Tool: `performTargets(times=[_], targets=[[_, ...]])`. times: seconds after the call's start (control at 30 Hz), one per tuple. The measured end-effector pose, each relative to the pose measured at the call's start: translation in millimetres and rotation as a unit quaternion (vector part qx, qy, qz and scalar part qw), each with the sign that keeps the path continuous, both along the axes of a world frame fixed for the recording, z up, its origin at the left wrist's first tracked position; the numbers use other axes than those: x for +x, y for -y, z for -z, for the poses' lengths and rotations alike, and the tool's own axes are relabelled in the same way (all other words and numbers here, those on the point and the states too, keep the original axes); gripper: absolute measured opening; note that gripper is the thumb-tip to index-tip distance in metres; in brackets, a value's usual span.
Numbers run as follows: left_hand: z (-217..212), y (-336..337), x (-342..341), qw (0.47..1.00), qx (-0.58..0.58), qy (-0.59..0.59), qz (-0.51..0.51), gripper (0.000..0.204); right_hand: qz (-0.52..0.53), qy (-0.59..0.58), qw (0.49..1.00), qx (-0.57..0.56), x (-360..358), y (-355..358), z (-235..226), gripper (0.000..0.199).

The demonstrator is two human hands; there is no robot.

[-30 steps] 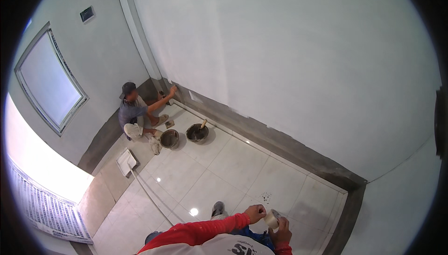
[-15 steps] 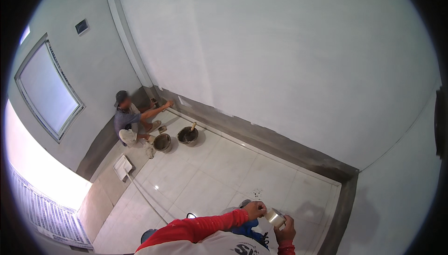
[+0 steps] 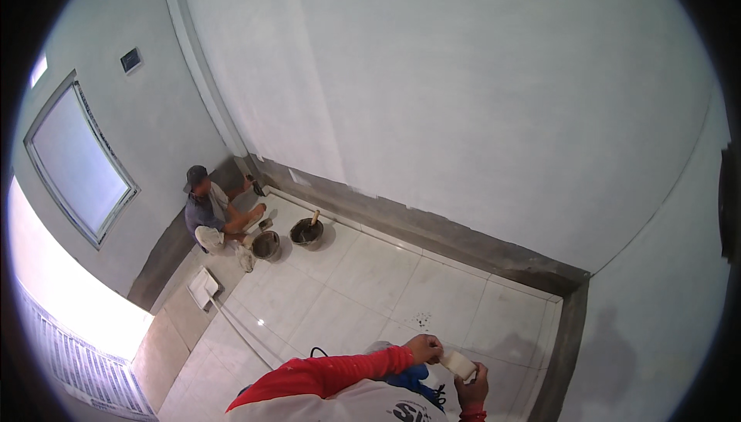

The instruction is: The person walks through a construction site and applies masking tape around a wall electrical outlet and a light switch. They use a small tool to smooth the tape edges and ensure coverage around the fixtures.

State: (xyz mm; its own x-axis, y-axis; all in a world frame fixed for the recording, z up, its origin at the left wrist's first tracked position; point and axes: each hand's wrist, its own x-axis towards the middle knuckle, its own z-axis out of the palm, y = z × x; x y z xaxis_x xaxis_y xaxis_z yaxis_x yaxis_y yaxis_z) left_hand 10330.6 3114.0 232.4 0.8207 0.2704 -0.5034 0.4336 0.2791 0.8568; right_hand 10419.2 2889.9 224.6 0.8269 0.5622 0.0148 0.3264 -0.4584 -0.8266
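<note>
A wide roll of pale, clear-looking tape (image 3: 458,365) is held low in front of my body, at the lower right. My right hand (image 3: 472,389) grips the roll from its right side, thumb and fingers around its edge. From the left, my left hand (image 3: 424,349) has its fingers pinched together at the roll's near-left edge, seemingly on the tape's end; the exact contact is too small to make out. Red sleeves cover both forearms.
A co-worker (image 3: 212,210) squats in the far corner beside two dark buckets (image 3: 307,234). A long-handled white dustpan (image 3: 204,289) lies to the left. Dark specks (image 3: 422,319) mark the tiled floor beyond my hands. A grey unpainted band (image 3: 432,225) runs along the wall's foot.
The tape roll has turned in my hands and shows a broader pale face. The co-worker's arm has come down from the wall toward the buckets. My view has shifted slightly.
</note>
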Motion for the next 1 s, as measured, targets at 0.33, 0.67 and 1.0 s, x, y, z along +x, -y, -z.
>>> performTargets(times=[0.33, 0.67, 1.0], targets=[[-17, -10, -21, 0.999, 0.012, -0.039, -0.01, 0.025, 0.001, -0.028, 0.999, 0.035, -18, -16, 25, 0.054], [-3, -18, -28, 0.992, -0.108, 0.024, -0.052, 0.02, 0.114, -0.334, 0.881, 0.316, -40, -46, 16, 0.036], [11, -45, -21, 0.854, 0.517, -0.058, 0.004, 0.02, 0.104, -0.363, 0.906, 0.192, 2, -39, 34, 0.029]])
